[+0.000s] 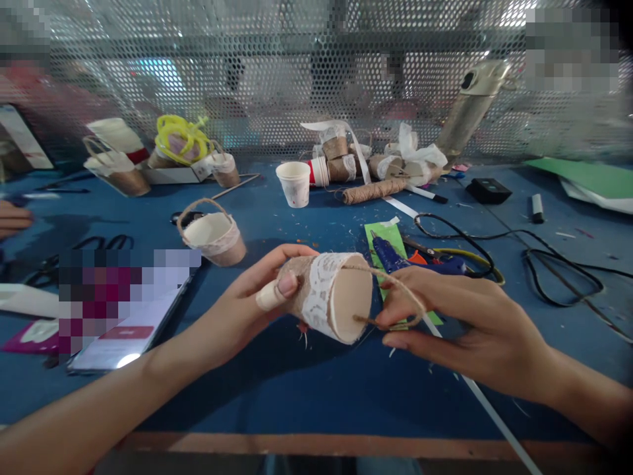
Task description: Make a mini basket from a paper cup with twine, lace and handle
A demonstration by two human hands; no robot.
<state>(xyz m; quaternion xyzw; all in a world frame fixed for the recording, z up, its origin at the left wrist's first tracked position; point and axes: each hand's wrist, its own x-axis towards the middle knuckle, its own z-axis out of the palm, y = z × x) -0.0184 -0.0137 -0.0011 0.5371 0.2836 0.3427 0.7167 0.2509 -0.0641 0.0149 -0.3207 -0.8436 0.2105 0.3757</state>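
Note:
My left hand [257, 297] grips a paper cup [329, 293] wrapped in jute and white lace, held on its side with the mouth facing right. A bandage covers that hand's thumb tip. My right hand [445, 316] pinches a loop of jute twine [400, 287] that runs from the cup's rim round to its mouth. Both hands hover over the blue table [297, 389] near its front edge.
A finished basket cup [215, 234] stands behind the left hand. A blue glue gun [395, 254] lies on green paper with black cables [544, 257] to the right. A white paper cup [294, 183], twine roll [373, 191], scissors [106, 243], phone [133, 323] and another person's hand [12, 218] are around.

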